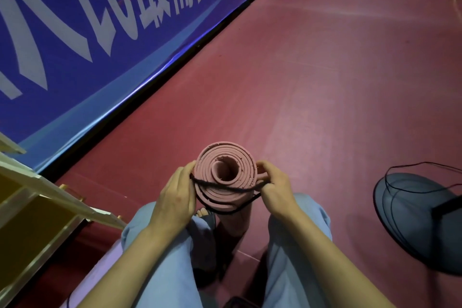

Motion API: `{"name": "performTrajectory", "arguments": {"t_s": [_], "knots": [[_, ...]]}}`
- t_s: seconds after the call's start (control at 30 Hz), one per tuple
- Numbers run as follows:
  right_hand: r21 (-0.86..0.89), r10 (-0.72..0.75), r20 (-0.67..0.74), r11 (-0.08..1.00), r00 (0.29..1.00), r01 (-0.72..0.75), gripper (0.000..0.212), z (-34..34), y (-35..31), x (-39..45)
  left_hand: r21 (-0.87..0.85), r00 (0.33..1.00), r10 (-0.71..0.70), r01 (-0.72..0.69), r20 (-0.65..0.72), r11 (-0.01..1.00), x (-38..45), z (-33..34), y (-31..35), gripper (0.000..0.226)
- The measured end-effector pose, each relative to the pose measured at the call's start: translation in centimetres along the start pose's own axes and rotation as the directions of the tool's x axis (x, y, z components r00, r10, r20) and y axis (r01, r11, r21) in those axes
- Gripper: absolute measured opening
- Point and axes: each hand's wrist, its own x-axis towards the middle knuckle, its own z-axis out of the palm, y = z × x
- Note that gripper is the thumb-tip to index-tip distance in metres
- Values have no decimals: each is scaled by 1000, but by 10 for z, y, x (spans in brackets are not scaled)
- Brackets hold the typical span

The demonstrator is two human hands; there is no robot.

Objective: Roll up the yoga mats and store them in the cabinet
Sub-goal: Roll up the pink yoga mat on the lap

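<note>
Mat [226,172], pink foam, rolled and upright between the knees, looks light, springy, apt to unroll; left hand [175,197] and right hand [275,190] pinch black cord [225,186] at its sides.

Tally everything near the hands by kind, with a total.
Rolled pink mat: 1
Black cord: 1
Hands: 2, left and right
Wooden cabinet: 1
Fan base: 1
Blue banner: 1
Total: 7
</note>
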Motion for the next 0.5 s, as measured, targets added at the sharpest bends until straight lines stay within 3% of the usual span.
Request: {"name": "performTrajectory", "arguments": {"t_s": [0.2, 0.33, 0.43, 0.5], "knots": [[15, 2, 8, 1000, 1000, -2, 37, 1, -3, 14, -291, 981, -184, 192, 55, 937, 28, -10, -1, 50], [107, 78, 91, 990, 993, -88, 21, -1, -3, 24, -342, 957, -275, 290, 93, 894, 38, -8, -3, 20], [-43, 64, 191, 997, 980, -57, 17, -1, -10, 37, -547, 867, -378, 498, 324, 673, 44, 10, -3, 38], [-109, 106, 212, 990, 971, -85, 6, 0, -12, 47, -598, 686, -504, 718, 524, 356, 42, 26, -15, 40]]}}
